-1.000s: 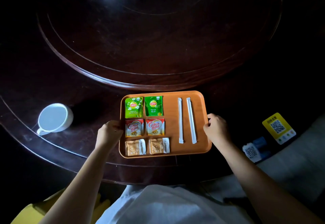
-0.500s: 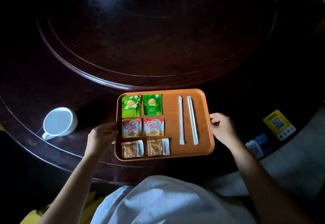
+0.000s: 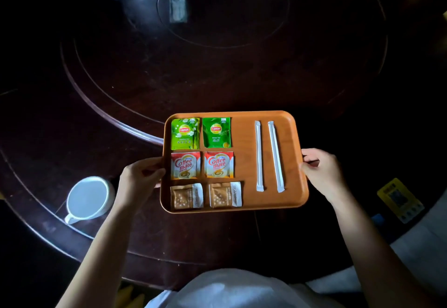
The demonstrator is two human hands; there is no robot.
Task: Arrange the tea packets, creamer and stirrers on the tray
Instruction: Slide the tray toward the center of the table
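Orange tray (image 3: 244,145) clasped at both side rims by left hand (image 3: 139,178) and right hand (image 3: 321,170)

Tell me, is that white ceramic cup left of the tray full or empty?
Cannot tell. The white ceramic cup stands upright on the dark wooden table, but its pale, evenly lit inside could be bare ceramic or liquid.

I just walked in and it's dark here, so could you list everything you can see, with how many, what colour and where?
tray: 1, orange, on the table, held at both sides
tea packets: 2, green, tray's far left
creamer packets: 2, red and white, middle left
brown sachets: 2, near left
stirrers: 2, white-wrapped, right half
cup: 1, white, left of tray
table: 1, dark wood
left hand: grips left rim
right hand: grips right rim
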